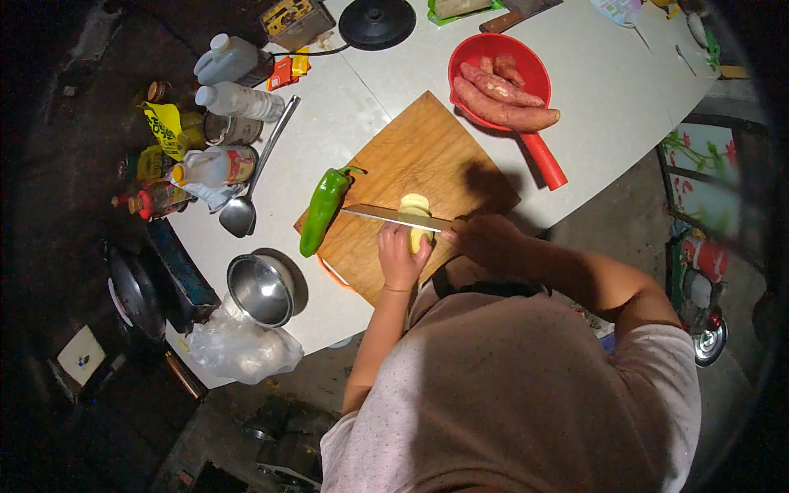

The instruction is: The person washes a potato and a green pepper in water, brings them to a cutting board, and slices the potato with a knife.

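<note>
On the wooden cutting board (411, 140), my left hand (400, 256) is closed around a peeled, pale-yellow potato (420, 240). Cut slices (415, 201) stand at its far end, just beyond the blade. My right hand (491, 239) grips the handle of a kitchen knife (386, 215), whose blade lies across the potato, close to my left fingers. The handle is mostly hidden by that hand. A large green pepper (325, 209) rests along the board's left edge, near the knife tip.
A red plastic scoop (542, 160) with several sweet potatoes (501, 103) stands beyond the board. Leftward are a metal bowl (260, 289), a plastic bag (246, 349), a spatula (238, 215) and several bottles (238, 102). A cleaver (519, 11) and black lid (377, 23) lie at the far side.
</note>
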Action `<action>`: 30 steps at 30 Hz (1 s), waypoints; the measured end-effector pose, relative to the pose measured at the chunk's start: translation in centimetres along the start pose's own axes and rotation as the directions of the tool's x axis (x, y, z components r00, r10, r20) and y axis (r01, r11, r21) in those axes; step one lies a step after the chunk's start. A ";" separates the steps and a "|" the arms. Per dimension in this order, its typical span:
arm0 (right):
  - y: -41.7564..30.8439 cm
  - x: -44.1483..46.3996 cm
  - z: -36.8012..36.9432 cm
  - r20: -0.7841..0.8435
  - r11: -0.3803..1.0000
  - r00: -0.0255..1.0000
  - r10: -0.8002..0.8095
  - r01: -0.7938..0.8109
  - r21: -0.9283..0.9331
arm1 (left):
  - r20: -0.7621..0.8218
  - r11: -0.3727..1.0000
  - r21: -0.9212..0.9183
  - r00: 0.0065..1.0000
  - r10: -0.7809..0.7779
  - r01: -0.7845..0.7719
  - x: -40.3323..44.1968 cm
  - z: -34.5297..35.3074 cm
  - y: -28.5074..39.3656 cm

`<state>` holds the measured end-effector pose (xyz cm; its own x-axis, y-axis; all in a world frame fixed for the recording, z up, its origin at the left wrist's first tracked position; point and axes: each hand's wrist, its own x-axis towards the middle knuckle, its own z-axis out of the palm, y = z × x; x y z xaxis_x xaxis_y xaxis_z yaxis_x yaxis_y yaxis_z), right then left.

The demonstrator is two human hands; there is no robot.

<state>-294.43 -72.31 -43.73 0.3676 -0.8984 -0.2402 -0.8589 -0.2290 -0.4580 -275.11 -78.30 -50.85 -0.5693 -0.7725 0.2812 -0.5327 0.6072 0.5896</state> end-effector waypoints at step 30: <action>-1.4 -1.4 -3.7 0.102 0.992 0.993 0.059 -0.070 0.103 | -0.004 0.999 0.033 1.000 0.017 -0.017 0.4 -0.3 0.2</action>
<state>-295.08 -72.10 -39.57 0.3508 -0.8673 -0.3531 -0.8412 -0.1262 -0.5257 -275.28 -78.55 -50.44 -0.5760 -0.7626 0.2944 -0.5429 0.6261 0.5597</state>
